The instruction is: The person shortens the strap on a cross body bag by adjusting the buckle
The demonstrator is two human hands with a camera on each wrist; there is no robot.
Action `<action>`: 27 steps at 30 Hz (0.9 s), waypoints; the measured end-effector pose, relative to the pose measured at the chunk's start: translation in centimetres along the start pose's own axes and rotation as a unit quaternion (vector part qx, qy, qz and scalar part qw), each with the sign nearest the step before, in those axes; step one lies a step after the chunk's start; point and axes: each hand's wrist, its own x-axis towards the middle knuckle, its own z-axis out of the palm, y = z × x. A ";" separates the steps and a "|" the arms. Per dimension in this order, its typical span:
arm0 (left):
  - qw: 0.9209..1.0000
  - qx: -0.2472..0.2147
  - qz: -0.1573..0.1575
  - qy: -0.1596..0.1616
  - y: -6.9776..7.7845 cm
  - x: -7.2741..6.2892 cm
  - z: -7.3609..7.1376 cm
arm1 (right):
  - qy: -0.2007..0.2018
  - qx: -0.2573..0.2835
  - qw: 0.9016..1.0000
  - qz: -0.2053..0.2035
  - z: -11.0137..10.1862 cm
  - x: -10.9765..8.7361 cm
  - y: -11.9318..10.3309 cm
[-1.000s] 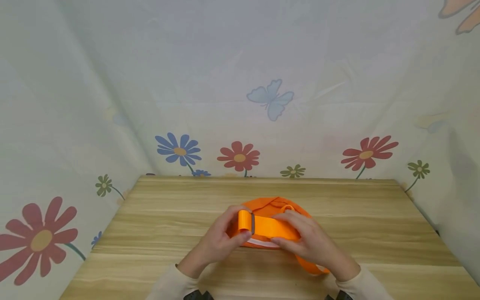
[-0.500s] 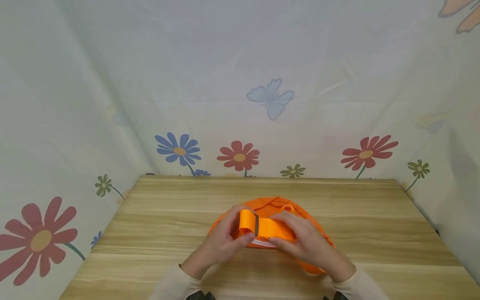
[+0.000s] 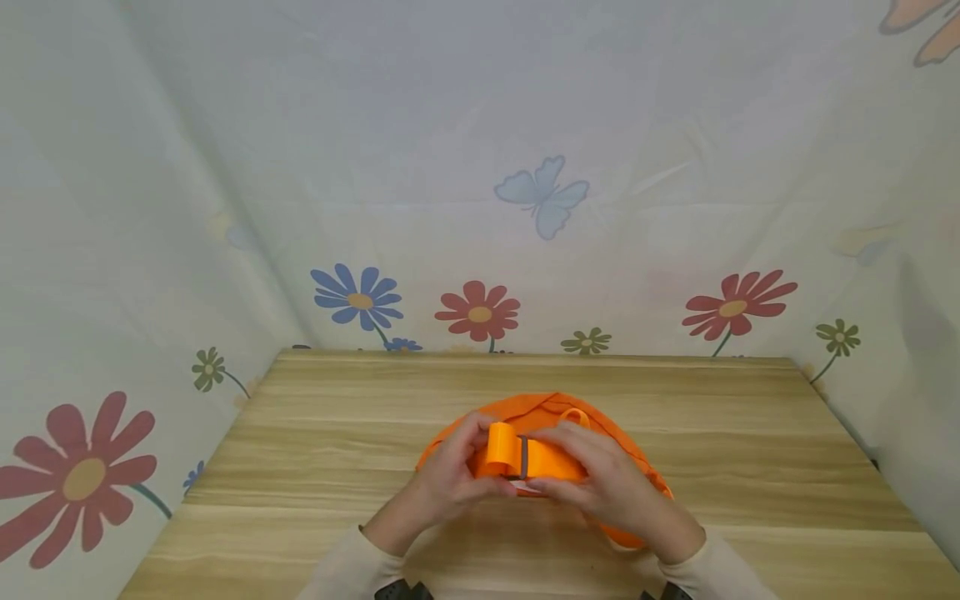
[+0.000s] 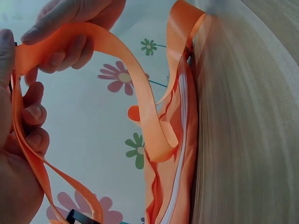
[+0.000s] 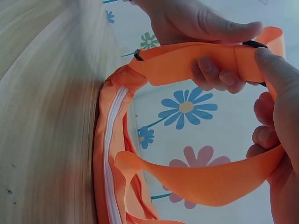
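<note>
An orange waist bag (image 3: pixel 536 406) lies on the wooden table under both hands, its white zipper (image 5: pixel 110 135) facing the person. Above it, the bright orange strap (image 3: pixel 557 461) passes through a black slider buckle (image 3: pixel 523 457) and forms a loop to the slider's left. My left hand (image 3: pixel 446 479) holds that loop between thumb and fingers. Right of the slider, my right hand (image 3: pixel 611 479) pinches the strap, its thumb against the slider (image 5: pixel 254 44) in the right wrist view. The palms hide part of the strap.
Lengths of strap hang in curves beside the bag in both wrist views. A dark buckle piece (image 4: pixel 80 217) sits on a lower strap length. Behind the table (image 3: pixel 337 417) rises a pale flower-printed cloth (image 3: pixel 420 208), which also covers both sides.
Both hands have come closer together, the right one moving left. The slider has shifted slightly right in the head view, and the strap stretch between slider and right hand looks shorter.
</note>
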 end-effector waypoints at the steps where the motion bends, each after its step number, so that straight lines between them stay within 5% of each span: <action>1: 1.000 -0.001 -0.001 -0.003 0.0 0.0 0.0 | 0.003 -0.003 1.000 -0.004 0.1 0.0 0.0; 12: 0.995 0.076 -0.060 -0.022 0.7 0.4 -0.5 | 0.015 -0.001 0.999 -0.031 0.4 0.1 0.4; 21: 0.975 0.219 0.025 0.003 0.4 0.0 -1.2 | 0.025 -0.003 0.999 -0.038 0.3 0.0 0.6; 27: 0.971 0.237 0.014 0.003 0.7 -0.1 -1.3 | 0.039 0.000 0.998 -0.057 0.3 0.1 0.7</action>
